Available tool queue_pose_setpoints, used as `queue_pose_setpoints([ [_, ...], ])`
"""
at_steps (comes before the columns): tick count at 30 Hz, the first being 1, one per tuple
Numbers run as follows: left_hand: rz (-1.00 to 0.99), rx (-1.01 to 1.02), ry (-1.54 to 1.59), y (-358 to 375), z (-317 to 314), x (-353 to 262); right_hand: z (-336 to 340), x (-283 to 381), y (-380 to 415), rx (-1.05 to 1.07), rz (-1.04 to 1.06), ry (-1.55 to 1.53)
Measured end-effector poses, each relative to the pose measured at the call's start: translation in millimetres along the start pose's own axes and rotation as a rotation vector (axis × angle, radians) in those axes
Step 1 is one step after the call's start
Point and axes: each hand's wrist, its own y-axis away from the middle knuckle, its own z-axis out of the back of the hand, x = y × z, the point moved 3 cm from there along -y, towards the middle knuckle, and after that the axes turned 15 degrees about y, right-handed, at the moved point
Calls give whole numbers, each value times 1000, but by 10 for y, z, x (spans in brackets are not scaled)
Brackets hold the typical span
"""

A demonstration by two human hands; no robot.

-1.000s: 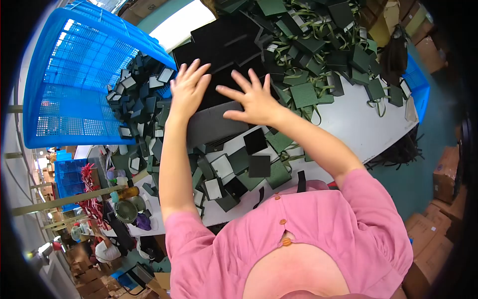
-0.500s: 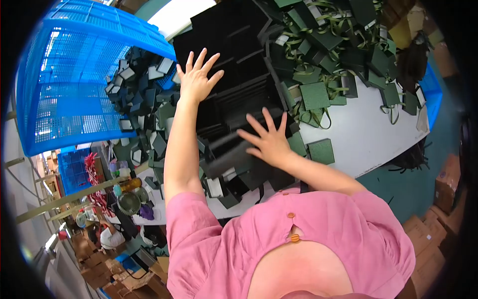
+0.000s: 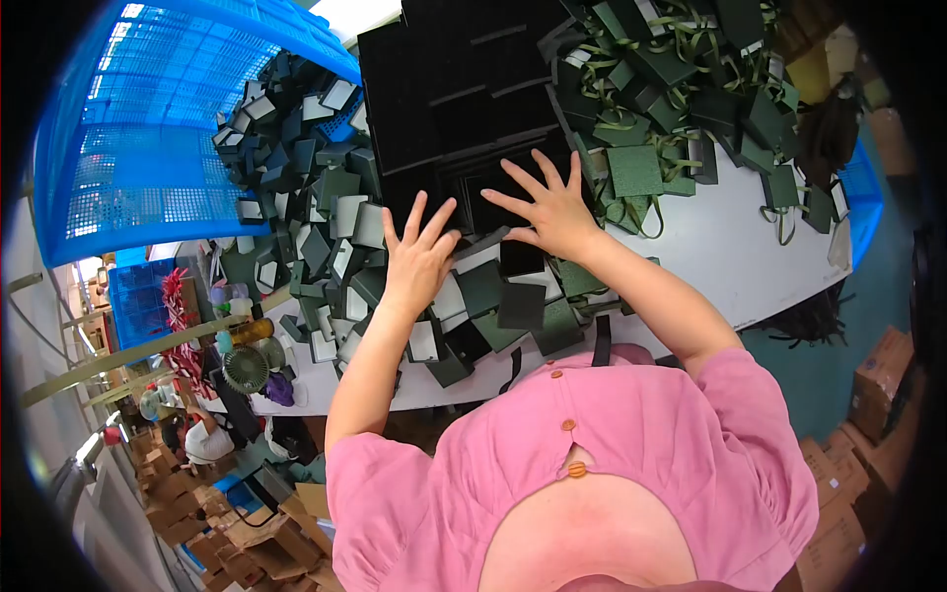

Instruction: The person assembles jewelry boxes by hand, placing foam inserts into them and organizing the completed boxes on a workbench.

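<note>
A large pile of flat black pieces point(image 3: 464, 109) rises in the middle of the table, with stepped layers and dark edges. My left hand point(image 3: 418, 259) rests at its near left corner, fingers apart and pointing away from me. On the near right part, my right hand point(image 3: 558, 212) lies with fingers spread over the black pieces. Neither hand is closed round anything. Between the hands and my body are small dark green boxes point(image 3: 479, 287), some showing white insides, and a loose black square piece point(image 3: 521, 307).
A blue perforated crate point(image 3: 148, 212) lies tipped at the left, dark boxes spilling from it. Green boxes with ribbons point(image 3: 634, 171) heap at the right on the white table point(image 3: 740, 261). A small fan point(image 3: 247, 367) stands at the left. Cardboard cartons point(image 3: 878, 375) stand beyond the right side.
My left hand has come back toward me from the far left of the black pile. My right hand has moved slightly forward and right. The pile's near edge has shifted away, exposing green boxes.
</note>
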Motion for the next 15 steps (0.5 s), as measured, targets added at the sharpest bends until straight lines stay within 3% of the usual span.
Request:
queue_pose_setpoints([
  [6,-171,-188,280,207,-24,-77,-51,-64,-16,-34,1,45],
  [10,103,-255,450,603,-184,-17,-76,-108,-92,-37,8,26],
  [14,597,-255,853,698,-577,196,74,-1,-129,7,-6,32],
  [15,605,-236,870,673,-654,192,74,20,-126,1,5,30],
])
